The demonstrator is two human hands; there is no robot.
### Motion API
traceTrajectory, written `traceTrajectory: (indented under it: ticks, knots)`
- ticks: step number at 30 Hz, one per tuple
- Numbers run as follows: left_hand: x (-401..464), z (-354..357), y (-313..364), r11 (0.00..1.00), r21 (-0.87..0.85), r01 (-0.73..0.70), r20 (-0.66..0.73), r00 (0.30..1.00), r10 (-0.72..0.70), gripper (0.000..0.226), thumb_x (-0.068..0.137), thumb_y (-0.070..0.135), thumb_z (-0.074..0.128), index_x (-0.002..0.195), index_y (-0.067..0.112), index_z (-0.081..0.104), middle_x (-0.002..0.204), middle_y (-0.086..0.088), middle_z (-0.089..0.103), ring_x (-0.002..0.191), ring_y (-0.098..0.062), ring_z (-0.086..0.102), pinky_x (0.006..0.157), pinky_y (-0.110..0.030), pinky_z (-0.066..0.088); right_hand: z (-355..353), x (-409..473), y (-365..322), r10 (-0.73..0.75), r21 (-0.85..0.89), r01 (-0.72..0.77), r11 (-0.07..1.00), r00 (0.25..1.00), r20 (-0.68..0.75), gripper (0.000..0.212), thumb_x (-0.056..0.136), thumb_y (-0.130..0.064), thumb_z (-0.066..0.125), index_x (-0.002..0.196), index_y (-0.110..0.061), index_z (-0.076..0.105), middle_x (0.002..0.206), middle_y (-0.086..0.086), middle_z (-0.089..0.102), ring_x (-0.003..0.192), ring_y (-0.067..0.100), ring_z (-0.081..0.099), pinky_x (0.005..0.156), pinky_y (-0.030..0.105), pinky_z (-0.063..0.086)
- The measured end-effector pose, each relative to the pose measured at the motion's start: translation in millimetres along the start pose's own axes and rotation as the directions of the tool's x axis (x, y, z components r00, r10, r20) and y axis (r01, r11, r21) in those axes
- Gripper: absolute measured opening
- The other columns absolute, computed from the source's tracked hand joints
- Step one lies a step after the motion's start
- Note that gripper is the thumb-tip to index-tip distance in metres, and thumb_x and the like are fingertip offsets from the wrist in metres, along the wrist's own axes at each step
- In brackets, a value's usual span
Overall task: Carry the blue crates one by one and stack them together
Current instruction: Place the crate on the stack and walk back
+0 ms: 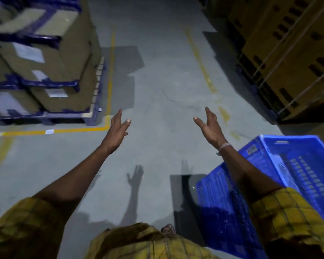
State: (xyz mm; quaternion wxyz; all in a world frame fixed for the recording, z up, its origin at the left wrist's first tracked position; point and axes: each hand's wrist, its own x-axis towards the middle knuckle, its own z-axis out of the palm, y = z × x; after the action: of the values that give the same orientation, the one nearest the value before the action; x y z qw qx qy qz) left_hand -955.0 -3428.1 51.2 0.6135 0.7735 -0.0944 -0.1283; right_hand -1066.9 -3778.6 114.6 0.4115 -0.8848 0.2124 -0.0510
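Observation:
A blue slotted plastic crate [295, 176] sits on the concrete floor at the lower right, its open top facing up, partly hidden behind my right forearm and yellow checked sleeve. My left hand [116, 131] is stretched out over the bare aisle floor with straight fingers and holds nothing. My right hand [210, 128] is raised the same way, fingers straight and thumb spread, empty, up and to the left of the crate's far corner. Neither hand touches the crate.
Stacked cardboard boxes with blue strapping [45, 58] stand on a pallet at the left, behind yellow floor lines [77, 130]. Tall cartons tied with cord [288, 49] line the right. A grey concrete aisle [161, 75] runs ahead between them.

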Motion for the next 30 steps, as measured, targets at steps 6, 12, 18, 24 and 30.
traceTrajectory:
  ticks: [6, 12, 18, 24, 30]
  knots:
    - [-55.7, -131.2, -44.7, 0.996, -0.072, 0.058, -0.184, 0.98, -0.071, 0.079, 0.094, 0.058, 0.051, 0.159, 0.033, 0.015, 0.163, 0.008, 0.014, 0.143, -0.021, 0.04, 0.107, -0.05, 0.047, 110.8, -7.2, -95.1, -0.067, 0.02, 0.065, 0.998, 0.983, 0.168, 0.079, 0.095, -0.058, 0.052, 0.158, -0.027, 0.017, 0.165, -0.006, 0.015, 0.151, 0.014, 0.015, 0.106, 0.021, 0.013]
    - [-122.1, -270.9, -85.4, 0.99, -0.116, 0.085, -0.341, 0.932, -0.12, 0.089, 0.084, 0.071, 0.053, 0.158, 0.04, 0.014, 0.164, 0.01, 0.014, 0.145, -0.02, 0.037, 0.107, -0.046, 0.048, 240.9, -24.3, -199.8, -0.187, 0.077, 0.171, 0.982, 0.921, 0.341, 0.081, 0.091, -0.064, 0.052, 0.157, -0.033, 0.017, 0.165, -0.009, 0.015, 0.151, 0.013, 0.018, 0.113, 0.026, 0.016]
    - [-190.7, -378.6, -121.9, 0.986, -0.137, 0.099, -0.487, 0.86, -0.154, 0.087, 0.087, 0.071, 0.052, 0.159, 0.041, 0.012, 0.166, 0.013, 0.013, 0.145, -0.017, 0.037, 0.103, -0.04, 0.05, 367.8, -41.1, -290.8, -0.261, 0.149, 0.215, 0.965, 0.833, 0.487, 0.092, 0.079, -0.08, 0.052, 0.155, -0.043, 0.017, 0.164, -0.012, 0.018, 0.151, 0.016, 0.019, 0.121, 0.047, 0.023]
    - [-238.7, -464.7, -153.5, 0.978, -0.166, 0.128, -0.63, 0.749, -0.205, 0.084, 0.091, 0.067, 0.052, 0.159, 0.04, 0.011, 0.166, 0.013, 0.014, 0.14, -0.017, 0.044, 0.102, -0.043, 0.051, 480.0, -44.2, -375.9, -0.371, 0.2, 0.316, 0.927, 0.716, 0.591, 0.087, 0.085, -0.07, 0.055, 0.157, -0.034, 0.02, 0.164, -0.007, 0.019, 0.151, 0.018, 0.019, 0.119, 0.04, 0.024]
    - [-257.5, -566.6, -180.4, 0.97, -0.195, 0.145, -0.785, 0.569, -0.243, 0.083, 0.092, 0.061, 0.051, 0.16, 0.036, 0.009, 0.167, 0.005, 0.015, 0.137, -0.017, 0.047, 0.098, -0.038, 0.05, 621.6, -18.9, -474.7, -0.416, 0.275, 0.325, 0.905, 0.541, 0.731, 0.096, 0.075, -0.08, 0.057, 0.154, -0.041, 0.02, 0.163, -0.013, 0.023, 0.149, 0.016, 0.025, 0.117, 0.051, 0.031]
